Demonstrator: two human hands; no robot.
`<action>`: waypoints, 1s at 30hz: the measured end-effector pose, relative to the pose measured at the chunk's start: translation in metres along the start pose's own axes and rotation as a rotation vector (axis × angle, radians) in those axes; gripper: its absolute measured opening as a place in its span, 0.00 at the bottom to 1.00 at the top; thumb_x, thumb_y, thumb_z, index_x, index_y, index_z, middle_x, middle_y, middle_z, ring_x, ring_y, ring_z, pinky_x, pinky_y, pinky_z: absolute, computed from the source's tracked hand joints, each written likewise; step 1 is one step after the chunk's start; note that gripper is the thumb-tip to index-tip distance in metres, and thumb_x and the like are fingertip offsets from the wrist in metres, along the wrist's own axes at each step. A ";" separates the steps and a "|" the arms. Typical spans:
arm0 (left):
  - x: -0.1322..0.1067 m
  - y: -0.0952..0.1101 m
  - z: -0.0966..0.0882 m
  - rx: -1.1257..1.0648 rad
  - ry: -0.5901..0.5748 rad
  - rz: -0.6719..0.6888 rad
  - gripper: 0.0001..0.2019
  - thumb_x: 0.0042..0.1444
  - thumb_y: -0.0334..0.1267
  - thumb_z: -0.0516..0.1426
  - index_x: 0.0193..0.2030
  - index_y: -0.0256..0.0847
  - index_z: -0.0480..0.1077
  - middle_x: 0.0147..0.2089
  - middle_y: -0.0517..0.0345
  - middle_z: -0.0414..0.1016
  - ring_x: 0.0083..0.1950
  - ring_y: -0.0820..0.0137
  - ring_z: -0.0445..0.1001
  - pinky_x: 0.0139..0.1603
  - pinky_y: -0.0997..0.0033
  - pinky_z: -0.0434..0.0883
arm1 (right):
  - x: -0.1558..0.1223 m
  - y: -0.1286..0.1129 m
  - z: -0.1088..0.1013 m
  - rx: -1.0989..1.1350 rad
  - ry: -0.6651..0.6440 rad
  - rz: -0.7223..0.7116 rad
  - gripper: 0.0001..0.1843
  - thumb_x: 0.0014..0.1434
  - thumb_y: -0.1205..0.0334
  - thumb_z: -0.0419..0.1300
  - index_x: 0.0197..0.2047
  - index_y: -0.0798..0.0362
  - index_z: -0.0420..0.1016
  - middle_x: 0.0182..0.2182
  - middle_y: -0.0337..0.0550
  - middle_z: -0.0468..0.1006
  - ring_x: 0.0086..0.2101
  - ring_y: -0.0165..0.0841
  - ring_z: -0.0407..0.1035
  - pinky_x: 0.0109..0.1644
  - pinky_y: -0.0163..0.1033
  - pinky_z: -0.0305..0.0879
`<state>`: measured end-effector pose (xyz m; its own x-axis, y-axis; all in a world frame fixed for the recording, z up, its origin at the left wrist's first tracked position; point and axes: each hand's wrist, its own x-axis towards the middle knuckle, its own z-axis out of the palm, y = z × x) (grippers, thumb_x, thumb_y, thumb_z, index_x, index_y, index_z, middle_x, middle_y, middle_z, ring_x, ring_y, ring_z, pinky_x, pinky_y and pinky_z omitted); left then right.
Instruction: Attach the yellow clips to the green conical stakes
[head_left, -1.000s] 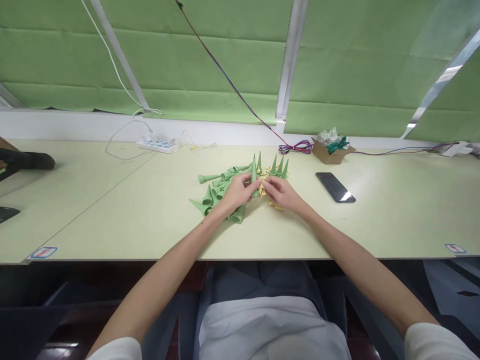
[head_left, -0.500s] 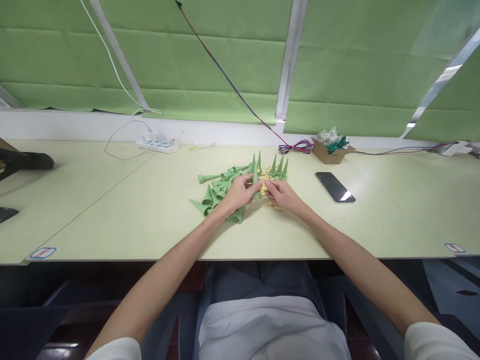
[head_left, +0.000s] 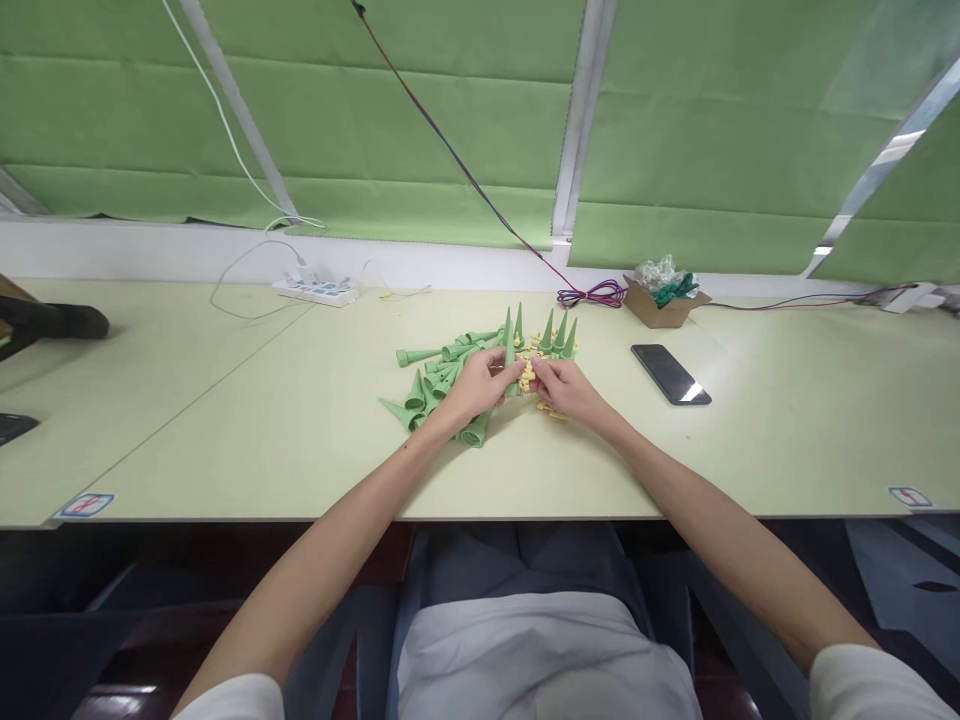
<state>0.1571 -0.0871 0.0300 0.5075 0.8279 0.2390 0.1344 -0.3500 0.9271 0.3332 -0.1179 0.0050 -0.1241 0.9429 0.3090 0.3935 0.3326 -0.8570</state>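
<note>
My left hand (head_left: 484, 383) is closed around a green plastic cone (head_left: 510, 345) that points upward. Close against it, my right hand (head_left: 568, 388) pinches a small yellow plastic piece (head_left: 527, 374) at the cone's side; its exact shape is too small to make out. To the left lies a heap of loose green cones (head_left: 435, 385), partly covered by my left hand. Several green cones (head_left: 559, 338) stand upright behind my right hand. More small yellow pieces (head_left: 553, 411) lie under and around that hand.
A black phone (head_left: 670, 374) lies to the right. Behind it stands a small cardboard box (head_left: 664, 308) with clear and green plastic inside. A coiled red and blue wire (head_left: 592, 294) sits at the back. A white power strip (head_left: 315, 290) is at the back left.
The right fingers have shifted very slightly, and more of the yellow piece shows between the hands. The left hand and the cone have stayed nearly in place.
</note>
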 end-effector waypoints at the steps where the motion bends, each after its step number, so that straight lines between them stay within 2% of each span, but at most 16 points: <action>1: 0.001 -0.001 -0.001 -0.006 0.012 -0.002 0.16 0.58 0.50 0.59 0.33 0.37 0.70 0.32 0.56 0.72 0.21 0.78 0.63 0.17 0.76 0.61 | -0.001 -0.002 -0.001 -0.015 0.012 -0.026 0.33 0.66 0.34 0.44 0.24 0.52 0.64 0.15 0.35 0.62 0.19 0.28 0.57 0.26 0.36 0.56; 3: 0.003 -0.002 -0.003 -0.017 0.040 -0.011 0.15 0.57 0.50 0.60 0.35 0.37 0.71 0.31 0.56 0.72 0.21 0.78 0.63 0.17 0.76 0.61 | -0.002 -0.005 -0.004 -0.022 0.034 -0.066 0.27 0.66 0.37 0.48 0.30 0.52 0.67 0.18 0.36 0.66 0.21 0.29 0.60 0.27 0.36 0.58; 6: 0.004 -0.002 -0.005 -0.046 0.074 -0.025 0.15 0.56 0.49 0.61 0.38 0.37 0.73 0.33 0.56 0.72 0.22 0.77 0.64 0.17 0.76 0.62 | -0.002 -0.005 -0.007 -0.027 0.037 -0.132 0.19 0.63 0.44 0.58 0.42 0.51 0.70 0.28 0.39 0.74 0.26 0.30 0.66 0.31 0.36 0.62; 9: 0.003 -0.001 -0.005 -0.056 0.084 -0.028 0.15 0.57 0.48 0.61 0.39 0.37 0.74 0.33 0.56 0.72 0.22 0.78 0.63 0.17 0.75 0.62 | -0.001 -0.001 -0.008 -0.063 0.003 -0.205 0.18 0.61 0.49 0.62 0.49 0.51 0.71 0.36 0.44 0.76 0.33 0.33 0.70 0.33 0.36 0.65; 16: 0.002 0.002 -0.004 -0.051 0.066 -0.029 0.14 0.57 0.48 0.60 0.35 0.36 0.72 0.33 0.57 0.71 0.21 0.79 0.61 0.17 0.76 0.62 | 0.001 0.003 -0.009 -0.119 0.061 -0.289 0.11 0.62 0.54 0.61 0.44 0.51 0.75 0.38 0.46 0.77 0.37 0.34 0.71 0.34 0.37 0.65; 30: 0.002 -0.001 -0.005 -0.010 0.041 -0.012 0.16 0.58 0.48 0.60 0.30 0.37 0.66 0.31 0.57 0.70 0.21 0.79 0.62 0.18 0.76 0.60 | 0.002 0.002 -0.007 -0.183 0.072 -0.361 0.09 0.64 0.58 0.60 0.36 0.53 0.76 0.31 0.43 0.78 0.29 0.31 0.68 0.31 0.35 0.62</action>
<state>0.1540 -0.0829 0.0305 0.4707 0.8493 0.2388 0.1314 -0.3351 0.9330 0.3403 -0.1153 0.0064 -0.2227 0.7605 0.6099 0.4922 0.6278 -0.6030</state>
